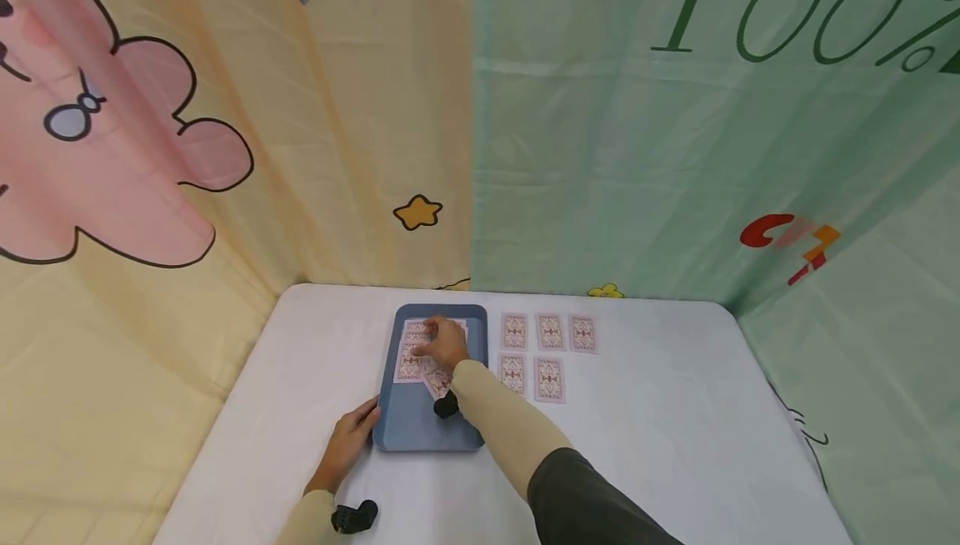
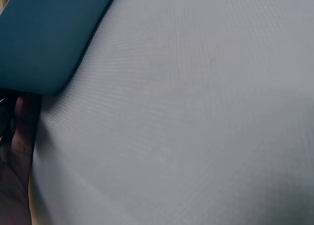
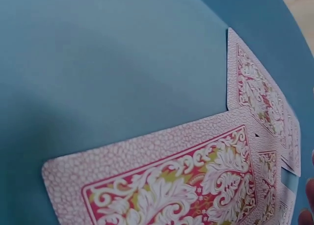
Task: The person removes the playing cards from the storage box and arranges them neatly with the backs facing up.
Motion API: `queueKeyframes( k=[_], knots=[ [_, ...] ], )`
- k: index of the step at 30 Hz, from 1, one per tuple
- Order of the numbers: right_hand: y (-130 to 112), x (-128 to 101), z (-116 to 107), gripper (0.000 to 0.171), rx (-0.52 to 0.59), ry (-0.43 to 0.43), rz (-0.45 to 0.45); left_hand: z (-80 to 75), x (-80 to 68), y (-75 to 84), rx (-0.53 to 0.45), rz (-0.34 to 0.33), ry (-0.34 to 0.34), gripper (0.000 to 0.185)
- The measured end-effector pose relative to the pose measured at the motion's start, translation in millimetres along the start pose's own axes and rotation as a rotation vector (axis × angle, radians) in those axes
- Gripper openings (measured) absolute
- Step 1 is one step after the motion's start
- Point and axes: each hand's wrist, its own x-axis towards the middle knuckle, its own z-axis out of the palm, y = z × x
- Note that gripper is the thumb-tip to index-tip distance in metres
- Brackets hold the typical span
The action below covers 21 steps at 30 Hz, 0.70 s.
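Note:
A blue tray lies on the white table, with several face-down, red-patterned playing cards spread in its far half. My right hand lies flat over those cards and its fingers touch them. The right wrist view shows the cards close up on the tray floor, with a fingertip at the right edge. My left hand rests on the table against the tray's near left edge. In the left wrist view its fingers sit just below the tray corner.
Several more face-down cards lie in two rows on the table right of the tray. Printed fabric walls close in the table at the back and both sides. A black wrist camera sits on my left arm.

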Motion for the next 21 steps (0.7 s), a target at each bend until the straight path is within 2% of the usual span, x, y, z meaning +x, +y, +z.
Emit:
queueKeyframes(
  k=[17,21],
  knots=[
    [8.0,10.0,19.1,0.058,-0.108,-0.047,0.051,2.8,-1.9,2.2,-0.009,0.001,0.017,0.047],
    [10.7,12.0,22.0,0.059,-0.139,-0.049,0.039,2.6,-2.1,1.1,-0.012,0.002,0.019,0.047]
  ],
)
